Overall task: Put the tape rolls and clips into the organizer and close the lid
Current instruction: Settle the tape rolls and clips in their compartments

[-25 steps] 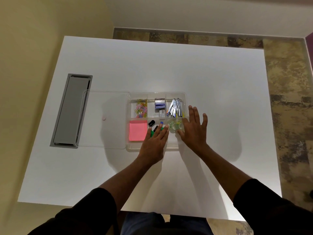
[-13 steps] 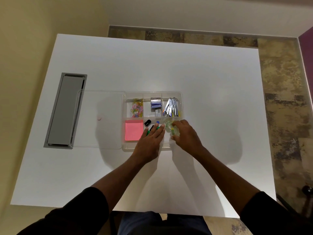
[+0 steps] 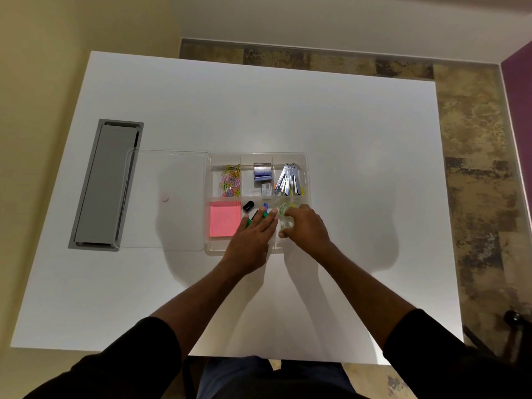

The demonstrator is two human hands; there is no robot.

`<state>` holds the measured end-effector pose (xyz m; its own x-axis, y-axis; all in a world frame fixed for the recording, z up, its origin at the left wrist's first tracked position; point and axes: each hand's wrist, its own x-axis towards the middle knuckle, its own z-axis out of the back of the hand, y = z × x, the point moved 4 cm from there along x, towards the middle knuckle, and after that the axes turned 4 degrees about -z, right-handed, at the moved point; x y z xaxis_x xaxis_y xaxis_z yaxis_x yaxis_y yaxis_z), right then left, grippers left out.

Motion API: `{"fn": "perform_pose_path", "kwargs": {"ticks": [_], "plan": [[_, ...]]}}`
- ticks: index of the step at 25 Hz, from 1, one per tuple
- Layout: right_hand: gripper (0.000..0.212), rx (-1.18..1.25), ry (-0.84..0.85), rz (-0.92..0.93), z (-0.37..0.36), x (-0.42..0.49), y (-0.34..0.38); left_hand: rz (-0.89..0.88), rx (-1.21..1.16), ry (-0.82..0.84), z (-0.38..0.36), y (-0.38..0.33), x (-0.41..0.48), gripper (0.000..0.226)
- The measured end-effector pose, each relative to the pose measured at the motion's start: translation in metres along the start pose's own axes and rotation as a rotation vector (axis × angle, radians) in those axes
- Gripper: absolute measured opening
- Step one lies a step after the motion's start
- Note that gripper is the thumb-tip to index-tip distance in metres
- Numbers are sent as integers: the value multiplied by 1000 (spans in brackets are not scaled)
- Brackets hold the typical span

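Note:
A clear plastic organizer sits mid-table, its clear lid lying open flat to the left. Coloured paper clips fill the far left compartment and metal clips the far right one. Clear tape rolls lie in the near right compartment. My right hand curls over those rolls, fingers closed around them. My left hand rests flat over the near middle compartment, fingers apart, on green and black markers.
A pink sticky-note pad fills the near left compartment and blue staple boxes the far middle one. A grey cable hatch is set into the white table at the left, partly under the lid. Wall at left, floor beyond.
My right hand went from flat and spread beside the organizer to curled down over the tape rolls in the near right compartment. My left hand stayed put.

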<state>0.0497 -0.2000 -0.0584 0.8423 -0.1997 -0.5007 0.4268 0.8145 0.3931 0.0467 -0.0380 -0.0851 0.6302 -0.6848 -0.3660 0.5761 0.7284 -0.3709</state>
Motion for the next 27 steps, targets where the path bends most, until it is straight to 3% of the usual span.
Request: {"fn": "perform_pose_path", "kwargs": {"ticks": [13,19,23,27], "plan": [[57,38,50,-22,-8,0,0,-12,-15,9,5,-1,-2,83],[30,11,25,-5,-11,-2,-9,-15,-15,14,5,1,-2,85],[26,18,26,3,-10,-3,-11,-19,-18,10,5,1,-2,85],[22,-34,-118,42,3,-7,-9,-22,-14,15,6,2,-2,85]]}}
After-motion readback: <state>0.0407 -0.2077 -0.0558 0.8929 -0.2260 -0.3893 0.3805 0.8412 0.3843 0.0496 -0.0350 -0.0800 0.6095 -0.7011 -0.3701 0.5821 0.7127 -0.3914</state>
